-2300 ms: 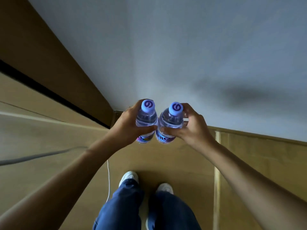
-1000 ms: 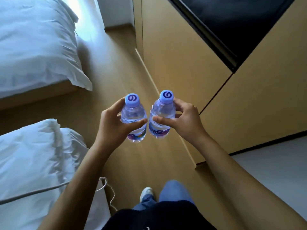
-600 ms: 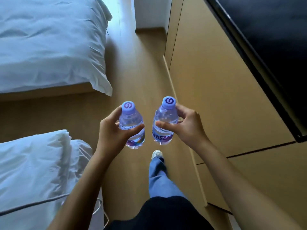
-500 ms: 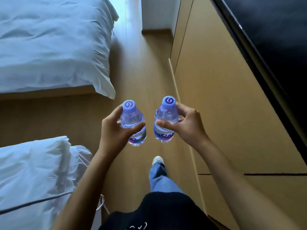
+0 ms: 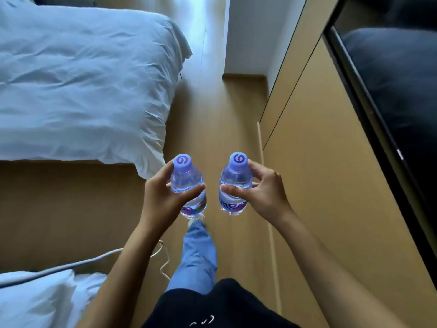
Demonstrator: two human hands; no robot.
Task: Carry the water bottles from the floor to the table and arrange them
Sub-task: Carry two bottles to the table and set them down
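I carry two small clear water bottles with purple caps, upright in front of my chest above the wooden floor. My left hand [image 5: 160,197] grips the left bottle [image 5: 186,181] round its body, thumb across the front. My right hand [image 5: 262,195] holds the right bottle [image 5: 235,179] the same way. A hand's width of floor shows between the two bottles. No table is in view.
A bed with a white duvet [image 5: 82,79] fills the upper left, and another white duvet [image 5: 35,299] lies at the lower left with a cable [image 5: 163,261] trailing beside it. Wooden cabinet fronts [image 5: 331,174] and a dark panel [image 5: 397,91] line the right. A floor corridor [image 5: 212,114] runs ahead between them.
I have turned from a corner wall and walked forward along the corridor between bed and cabinets. The two bottles, first touching, have drawn apart. Both grips are unchanged.
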